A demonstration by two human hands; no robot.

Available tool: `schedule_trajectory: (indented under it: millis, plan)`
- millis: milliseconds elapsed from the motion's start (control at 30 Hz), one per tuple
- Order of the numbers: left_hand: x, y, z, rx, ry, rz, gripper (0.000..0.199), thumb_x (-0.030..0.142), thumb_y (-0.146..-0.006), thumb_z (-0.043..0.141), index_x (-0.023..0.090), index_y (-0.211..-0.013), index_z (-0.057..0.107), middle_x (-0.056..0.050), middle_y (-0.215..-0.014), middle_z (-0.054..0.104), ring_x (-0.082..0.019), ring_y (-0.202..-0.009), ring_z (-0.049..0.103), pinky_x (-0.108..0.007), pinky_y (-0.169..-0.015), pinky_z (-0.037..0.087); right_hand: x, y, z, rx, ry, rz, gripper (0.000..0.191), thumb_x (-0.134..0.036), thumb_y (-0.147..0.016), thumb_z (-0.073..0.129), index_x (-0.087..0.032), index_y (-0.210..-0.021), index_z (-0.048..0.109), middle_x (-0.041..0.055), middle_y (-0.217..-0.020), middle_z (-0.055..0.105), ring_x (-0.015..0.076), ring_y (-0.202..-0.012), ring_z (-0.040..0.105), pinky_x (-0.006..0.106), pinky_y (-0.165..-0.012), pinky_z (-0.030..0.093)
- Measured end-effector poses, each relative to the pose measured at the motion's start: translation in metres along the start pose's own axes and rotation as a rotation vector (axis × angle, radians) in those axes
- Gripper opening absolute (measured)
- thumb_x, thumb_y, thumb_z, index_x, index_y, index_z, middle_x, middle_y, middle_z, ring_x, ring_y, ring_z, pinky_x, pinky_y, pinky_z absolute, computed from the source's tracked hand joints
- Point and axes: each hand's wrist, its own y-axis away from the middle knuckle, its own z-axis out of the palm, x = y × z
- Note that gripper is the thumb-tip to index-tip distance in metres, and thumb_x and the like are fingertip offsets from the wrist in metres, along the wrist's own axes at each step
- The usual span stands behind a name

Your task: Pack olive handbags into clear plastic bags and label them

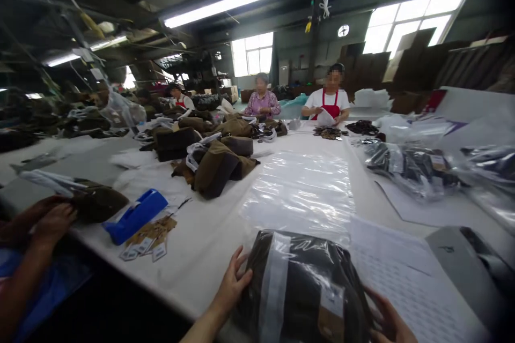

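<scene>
A dark fabric bag in a clear plastic sleeve (301,284) lies at the table's front edge, with a pale wrapped strap (276,278) running across it. A brown and white tag (332,311) shows through the plastic. At its left side, my left hand (231,286) grips the edge, thumb against the plastic. My right hand (388,316) holds the opposite side, its fingertips partly hidden by the package. Just beyond it, a stack of clear plastic sleeves (301,187) lies flat.
Printed sheets (402,278) and a grey device (462,262) are at right, with bagged goods (410,163) behind. Left are a blue tape dispenser (137,214), tags (156,236), olive bags (221,166) and a co-worker's hands (54,222). Other people work across the table.
</scene>
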Motion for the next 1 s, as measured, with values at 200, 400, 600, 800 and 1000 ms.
schedule_trajectory:
  millis: [200,400,600,800,1000]
  plan:
    - [0.038,-0.008,0.005,0.332,-0.515,0.264,0.053,0.044,-0.087,0.043,0.019,-0.133,0.036,-0.013,-0.141,0.039,-0.03,-0.129,0.038,-0.048,-0.106,0.034,-0.055,-0.012,0.014,0.438,0.561,-0.097,0.059,-0.047,-0.084,0.046,-0.022,-0.135,0.031,0.0169,-0.142,0.034,0.0372,-0.127,0.037,0.06,-0.1,0.035]
    - [0.065,-0.033,0.06,-0.205,-1.389,0.953,0.066,0.045,-0.086,0.048,0.019,-0.142,0.025,-0.008,-0.145,0.035,-0.029,-0.136,0.023,-0.047,-0.114,0.009,-0.122,-0.051,0.076,0.111,1.267,-0.628,0.066,-0.046,-0.083,0.052,-0.022,-0.141,0.03,0.0101,-0.147,0.028,0.033,-0.136,0.02,0.055,-0.111,0.01]
    - [0.038,-0.065,0.061,-0.229,-1.42,0.764,0.068,0.044,-0.089,0.042,0.017,-0.145,0.012,-0.011,-0.148,0.027,-0.028,-0.138,0.019,-0.05,-0.112,0.012,-0.097,-0.082,0.072,0.01,1.173,-0.536,0.06,-0.052,-0.087,0.046,-0.026,-0.139,0.032,0.0116,-0.147,0.027,0.0343,-0.135,0.021,0.062,-0.105,0.02]
    - [0.047,-0.06,0.056,-0.296,-1.342,0.672,0.06,0.037,-0.092,0.04,0.021,-0.144,0.015,-0.01,-0.147,0.03,-0.027,-0.137,0.021,-0.055,-0.111,0.017,-0.116,-0.069,0.052,0.398,0.683,-0.62,0.038,-0.025,-0.092,0.038,-0.021,-0.129,0.041,0.0122,-0.131,0.047,0.0266,-0.125,0.041,0.054,-0.101,0.035]
    - [0.094,-0.055,0.088,-0.12,-1.078,0.802,0.042,0.028,-0.087,0.051,0.023,-0.128,0.044,-0.009,-0.133,0.047,-0.026,-0.129,0.036,-0.047,-0.106,0.032,-0.108,-0.026,0.011,0.682,0.727,-0.465,0.024,-0.017,-0.084,0.052,-0.022,-0.108,0.054,0.0094,-0.115,0.055,0.0255,-0.111,0.051,0.049,-0.094,0.043]
